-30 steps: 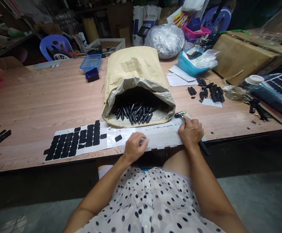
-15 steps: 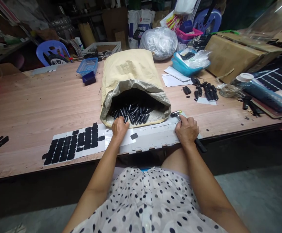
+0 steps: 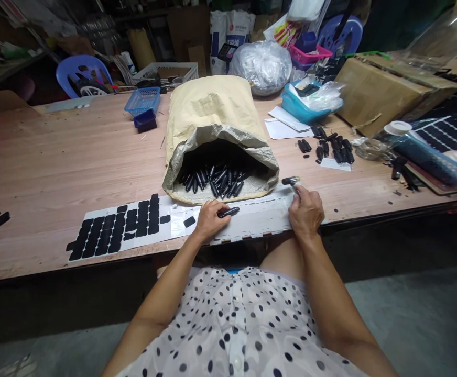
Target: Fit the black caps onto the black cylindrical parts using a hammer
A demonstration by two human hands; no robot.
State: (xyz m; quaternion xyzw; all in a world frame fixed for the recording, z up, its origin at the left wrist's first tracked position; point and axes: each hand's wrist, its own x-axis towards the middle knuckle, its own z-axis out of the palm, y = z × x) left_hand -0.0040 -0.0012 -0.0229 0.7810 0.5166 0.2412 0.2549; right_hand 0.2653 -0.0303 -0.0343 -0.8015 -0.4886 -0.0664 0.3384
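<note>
On the near left of the tabletop [image 3: 55, 157], a white sheet [image 3: 164, 231] is lying along the edge, carrying rows of flat black pads [image 3: 102, 235]; one loose pad [image 3: 189, 222] is sitting just right of them. Next, the left hand [image 3: 211, 219] is pinching a slim black piece [image 3: 232, 211] between thumb and fingers, its free end pointing right over a pale board [image 3: 268, 214]. I'm judging the piece light, stiff and slightly slippery, so its thicker middle is probably offering the best hold. Just beyond, a cream sack [image 3: 208, 102] is gaping toward the near edge, with similar pieces [image 3: 224, 180] lying in its mouth. Far behind, white-and-blue bags [image 3: 241, 30] are showing a red mark and Chinese characters; I'm making out only what looks like 丙烯. Farther right, the right hand [image 3: 306, 212] is gripping a small hammer [image 3: 290, 181], likely head-heavy. Beyond it, dark parts [image 3: 342, 149] are lying heaped together.
</note>
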